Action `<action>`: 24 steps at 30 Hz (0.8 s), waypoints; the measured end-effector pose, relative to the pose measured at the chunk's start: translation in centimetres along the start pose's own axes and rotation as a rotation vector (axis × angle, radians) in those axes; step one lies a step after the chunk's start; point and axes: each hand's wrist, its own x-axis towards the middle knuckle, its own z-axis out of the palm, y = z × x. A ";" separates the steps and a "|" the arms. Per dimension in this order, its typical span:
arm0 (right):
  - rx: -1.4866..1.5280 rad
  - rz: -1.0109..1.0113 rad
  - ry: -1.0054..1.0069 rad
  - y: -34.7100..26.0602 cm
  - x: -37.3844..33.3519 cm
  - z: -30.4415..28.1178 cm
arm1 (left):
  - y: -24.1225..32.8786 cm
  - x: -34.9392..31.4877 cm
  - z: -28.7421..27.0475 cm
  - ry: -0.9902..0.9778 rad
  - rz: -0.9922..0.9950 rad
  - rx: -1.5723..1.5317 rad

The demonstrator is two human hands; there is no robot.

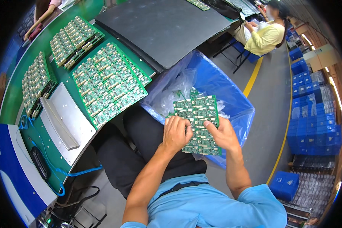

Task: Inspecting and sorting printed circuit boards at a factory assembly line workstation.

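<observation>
Light-blue shirt point(216, 203) fills the foreground of the head view I follow remotely, with two bare forearms reaching forward from it. Between them, above the near side of a bin with a blue liner point(235, 100), is a green circuit-board panel point(197, 114) crowded with small parts. The right hand point(225, 133) grasps its right edge, thumb laid on top, which I take as the grip that steadies it. The left hand point(176, 133) is curled at the left edge; I cannot tell whether it pinches the board or something small. I judge the panel is held over the bin so that loose bits land inside, where clear plastic point(184, 81) and green scraps already show. Left of the wearer, more panels point(110, 83) lie overlapping on a green table point(66, 80), apparently fanned for easy picking up. Two stacks point(75, 41) stand beyond them, likely grouped to save room, beside a pale tray point(70, 114).
</observation>
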 end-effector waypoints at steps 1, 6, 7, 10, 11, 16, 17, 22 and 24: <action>0.014 -0.011 -0.001 0.0 0.0 0.2 | -0.2 0.0 0.0 0.019 0.001 0.018; 0.042 0.013 -0.029 0.7 0.0 0.6 | -0.9 -0.3 0.1 0.043 -0.045 0.103; 0.073 0.017 -0.060 1.0 -0.2 0.8 | -1.1 -0.1 -0.2 0.058 -0.088 0.145; 0.090 0.075 -0.066 1.4 -0.5 0.8 | -1.9 0.1 -0.7 0.105 -0.095 0.099; 0.179 0.102 -0.022 1.4 -0.5 0.7 | -1.9 0.1 -0.7 0.109 -0.113 0.037; 0.168 0.097 0.130 2.3 0.5 -0.5 | -1.2 0.1 -0.5 0.015 -0.070 -0.270; 0.168 0.100 0.133 2.3 0.5 -0.6 | -0.8 0.2 -0.4 -0.012 -0.041 -0.259; 0.168 0.070 0.108 2.2 0.4 -0.2 | -0.1 0.5 -0.1 -0.071 0.106 -0.192; 0.152 0.061 0.097 2.5 0.5 0.0 | -0.2 0.3 -0.1 -0.075 0.113 -0.177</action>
